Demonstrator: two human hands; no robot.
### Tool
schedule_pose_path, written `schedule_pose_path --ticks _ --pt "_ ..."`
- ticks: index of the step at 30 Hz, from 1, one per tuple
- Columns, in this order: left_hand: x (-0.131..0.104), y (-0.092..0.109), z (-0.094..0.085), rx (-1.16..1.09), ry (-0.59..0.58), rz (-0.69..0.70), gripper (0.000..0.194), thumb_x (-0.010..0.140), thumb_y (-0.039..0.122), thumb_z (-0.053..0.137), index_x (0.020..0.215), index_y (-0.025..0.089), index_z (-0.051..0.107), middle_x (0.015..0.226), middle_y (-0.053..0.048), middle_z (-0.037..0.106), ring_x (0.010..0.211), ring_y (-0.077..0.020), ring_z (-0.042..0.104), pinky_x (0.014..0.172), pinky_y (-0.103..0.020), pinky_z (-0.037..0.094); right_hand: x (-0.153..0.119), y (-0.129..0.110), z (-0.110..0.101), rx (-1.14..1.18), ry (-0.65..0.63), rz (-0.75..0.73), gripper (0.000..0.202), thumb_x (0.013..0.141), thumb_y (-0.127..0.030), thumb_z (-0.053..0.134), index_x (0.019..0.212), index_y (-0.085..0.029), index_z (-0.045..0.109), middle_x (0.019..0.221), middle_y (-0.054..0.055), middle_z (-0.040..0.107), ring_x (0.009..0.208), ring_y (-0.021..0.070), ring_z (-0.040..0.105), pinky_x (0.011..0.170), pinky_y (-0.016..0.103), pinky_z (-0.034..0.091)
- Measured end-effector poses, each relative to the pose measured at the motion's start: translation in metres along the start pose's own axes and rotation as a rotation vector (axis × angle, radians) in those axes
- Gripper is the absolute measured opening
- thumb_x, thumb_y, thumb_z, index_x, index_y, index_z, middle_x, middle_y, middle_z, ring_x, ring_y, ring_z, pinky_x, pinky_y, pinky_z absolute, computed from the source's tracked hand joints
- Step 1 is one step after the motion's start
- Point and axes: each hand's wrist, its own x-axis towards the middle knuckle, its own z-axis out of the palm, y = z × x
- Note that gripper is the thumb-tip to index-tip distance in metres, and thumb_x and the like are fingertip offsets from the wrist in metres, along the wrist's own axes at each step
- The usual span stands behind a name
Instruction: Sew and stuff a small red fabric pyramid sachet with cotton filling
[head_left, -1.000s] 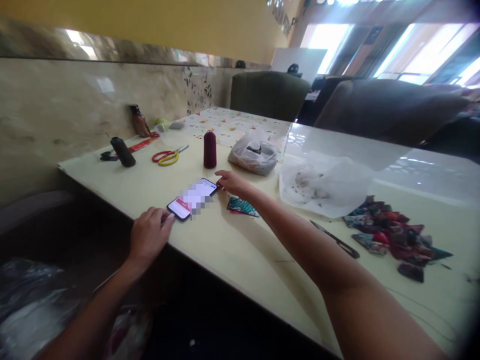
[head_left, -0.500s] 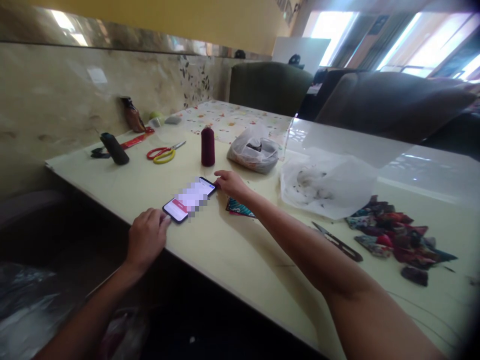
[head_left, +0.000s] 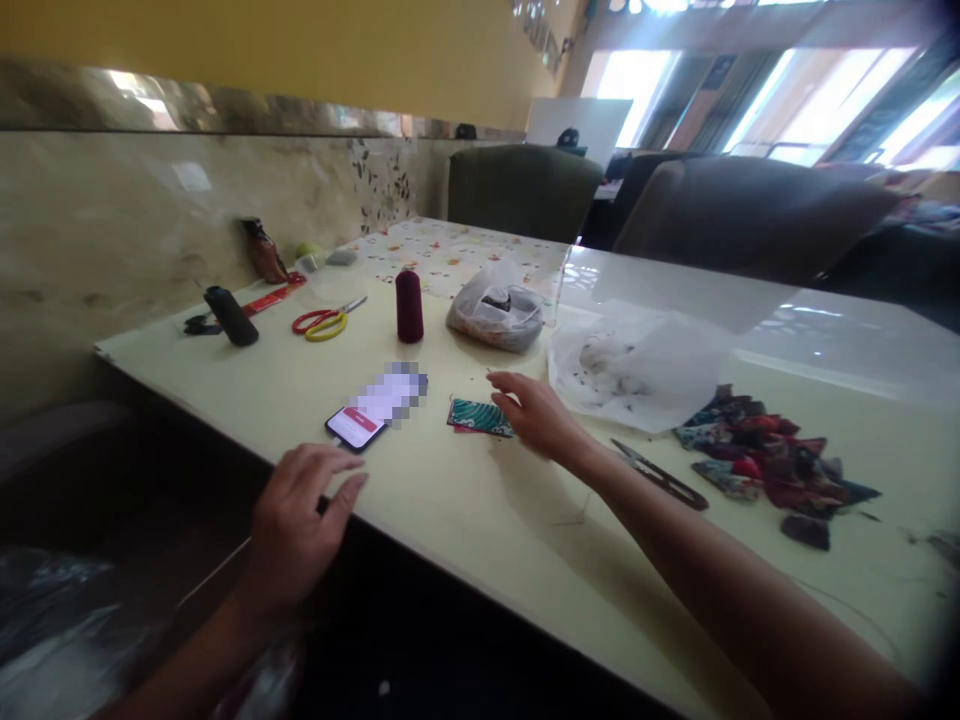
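My left hand (head_left: 304, 510) hovers at the table's near edge with thumb and fingers apart, holding nothing. Just beyond it lies a smartphone (head_left: 358, 420), its lit screen up and partly blurred out, with a cable at its near end. My right hand (head_left: 536, 415) is over the table, fingers and thumb parted, beside a small stack of patterned fabric pieces (head_left: 476, 416), teal with white waves on top and red beneath. Whether its fingertips touch the fabric I cannot tell. Thread snips (head_left: 660, 475) lie near my right forearm, next to a pile of small sewn fabric pieces (head_left: 772, 455).
Behind the phone stand a maroon thread cone (head_left: 409, 306) and a dark, leaning thread cone (head_left: 232, 318), with red-and-yellow scissors (head_left: 322, 322) between them. A filled plastic bag (head_left: 495, 315) and a spread white bag (head_left: 637, 370) lie farther right. Chairs (head_left: 525, 195) line the far side.
My right hand has left the phone's far end and moved right to the fabric pieces. My left hand has let go of the phone's near end, its fingers spreading. The view has shifted slightly.
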Motion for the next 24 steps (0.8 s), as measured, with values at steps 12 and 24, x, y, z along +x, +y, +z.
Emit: schedule_pose_path --ticks 12,24 --pt "0.077 0.123 0.089 -0.604 -0.466 0.247 0.018 0.095 0.022 0.060 0.079 0.015 0.066 0.081 -0.006 0.070 0.074 -0.0164 0.064 0.070 -0.028 0.049 -0.088 0.080 -0.002 -0.362 0.074 0.093 0.058 0.086 -0.033 0.067 0.139 -0.012 0.058 0.133 0.018 0.064 0.120 0.0352 0.062 0.102 0.048 0.050" --pt "0.104 0.111 0.181 -0.484 -0.410 0.047 0.011 0.093 0.020 0.060 0.087 0.017 0.068 0.089 -0.005 0.070 0.088 -0.0203 0.062 0.085 -0.033 0.050 -0.092 0.088 0.002 -0.249 0.261 -0.094 0.028 0.098 -0.035 0.054 0.103 -0.020 0.077 0.117 0.015 0.068 0.109 0.0313 0.064 0.096 0.049 0.053"
